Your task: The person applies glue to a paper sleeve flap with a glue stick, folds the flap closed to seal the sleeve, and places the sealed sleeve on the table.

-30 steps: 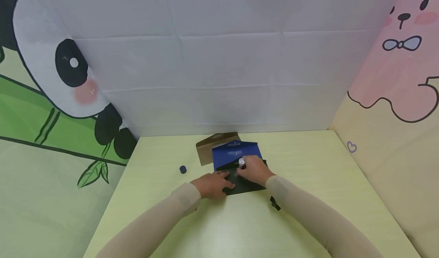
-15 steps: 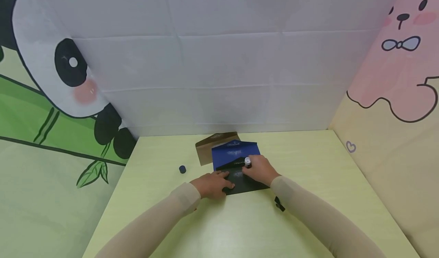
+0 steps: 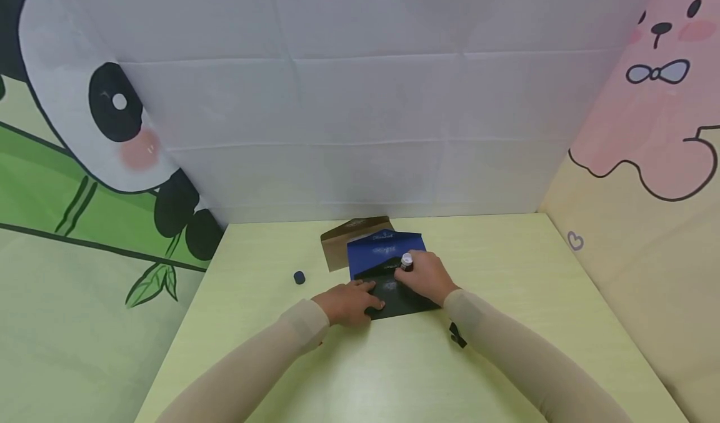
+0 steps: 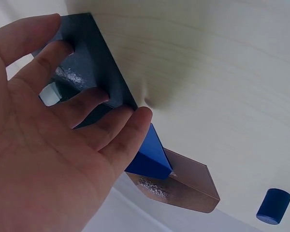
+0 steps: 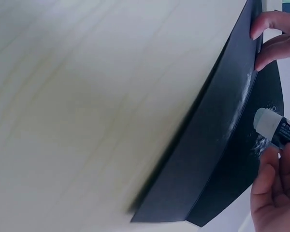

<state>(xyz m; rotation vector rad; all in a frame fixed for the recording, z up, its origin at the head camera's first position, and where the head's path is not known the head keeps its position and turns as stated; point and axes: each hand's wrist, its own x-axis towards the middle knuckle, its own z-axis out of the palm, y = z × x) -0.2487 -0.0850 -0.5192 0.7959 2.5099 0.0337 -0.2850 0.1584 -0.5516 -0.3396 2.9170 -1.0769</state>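
A black envelope lies on the table with its flap folded out. My left hand presses its left part with spread fingers. In my right hand I grip an uncapped glue stick over the flap side. The right wrist view shows the pale end of the glue stick right at the flap, among whitish glue smears. Behind the black envelope lies a blue envelope, partly covered by it. A brown envelope sticks out farther back.
The dark blue cap stands on the table left of the envelopes. A small black piece shows beside my right sleeve. A white cloth wall rises at the table's back edge.
My right hand has slid to the right along the black flap with the glue stick, then shifted only slightly. My left hand has stayed in place on the envelope.
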